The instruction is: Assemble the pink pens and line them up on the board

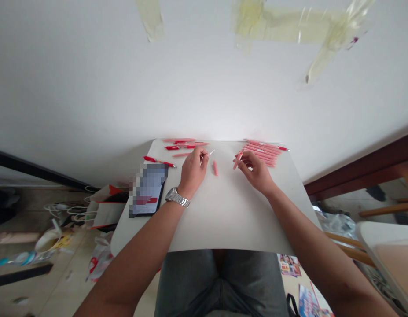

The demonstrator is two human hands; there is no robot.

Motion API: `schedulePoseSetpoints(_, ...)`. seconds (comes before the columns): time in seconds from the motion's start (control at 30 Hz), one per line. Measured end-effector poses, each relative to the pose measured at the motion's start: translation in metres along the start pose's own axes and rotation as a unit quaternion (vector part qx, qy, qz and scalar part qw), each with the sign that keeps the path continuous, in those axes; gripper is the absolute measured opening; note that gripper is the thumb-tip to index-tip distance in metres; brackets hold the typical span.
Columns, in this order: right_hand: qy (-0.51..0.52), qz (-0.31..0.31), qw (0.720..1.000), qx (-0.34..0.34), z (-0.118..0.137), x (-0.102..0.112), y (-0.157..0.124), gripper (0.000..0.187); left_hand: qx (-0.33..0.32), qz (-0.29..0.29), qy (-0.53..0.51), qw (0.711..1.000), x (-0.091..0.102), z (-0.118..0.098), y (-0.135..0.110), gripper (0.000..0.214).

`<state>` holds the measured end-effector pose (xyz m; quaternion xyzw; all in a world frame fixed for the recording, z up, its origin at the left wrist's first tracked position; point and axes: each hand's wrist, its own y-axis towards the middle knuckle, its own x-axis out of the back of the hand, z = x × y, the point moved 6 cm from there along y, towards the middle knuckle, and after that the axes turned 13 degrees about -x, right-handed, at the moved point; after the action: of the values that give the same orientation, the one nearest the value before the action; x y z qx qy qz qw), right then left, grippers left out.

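My left hand [194, 167] is closed in a pinch on a thin pen refill [212, 152], whose pale end sticks out to the right of the fingertips. Between thumb and fingers, my right hand [255, 169] grips a pink pen barrel [237, 160], tilted with its upper end showing an opening. On the table between the hands lies a short pink pen cap [215, 168], touched by neither. Beyond my left hand several red and pink pens [187, 147] are scattered. Next to my right hand is a row of pink pens [263, 152], partly hidden by the fingers.
A phone [147, 191] lies at the left of the white table [223, 220], below a red pen [159, 161]. A white wall [204, 88] with yellowed tape rises behind. Bags and a cup [48, 240] are on the floor at left; a chair [382, 237] stands at right.
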<state>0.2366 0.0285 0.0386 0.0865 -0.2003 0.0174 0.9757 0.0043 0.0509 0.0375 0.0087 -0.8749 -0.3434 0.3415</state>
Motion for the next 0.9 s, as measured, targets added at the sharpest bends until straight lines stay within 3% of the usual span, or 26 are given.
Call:
schedulePoseSetpoints(0.37, -0.052, 0.016, 0.999, -0.007, -0.008, -0.006, 0.003, 0.036, -0.027, -0.059, -0.107, 0.992, 0.002, -0.003, 0.003, 0.031)
schedulePoseSetpoints(0.67, -0.021, 0.012, 1.0, 0.011, -0.001, -0.002, 0.0, 0.038, 0.095, -0.112, -0.304, 0.941, -0.007, 0.01, 0.001, 0.033)
schedulePoseSetpoints(0.9, -0.098, -0.002, 0.992, 0.079, 0.008, -0.002, -0.004, 0.029, 0.117, -0.124, -0.352, 0.92, -0.011, 0.013, -0.001, 0.036)
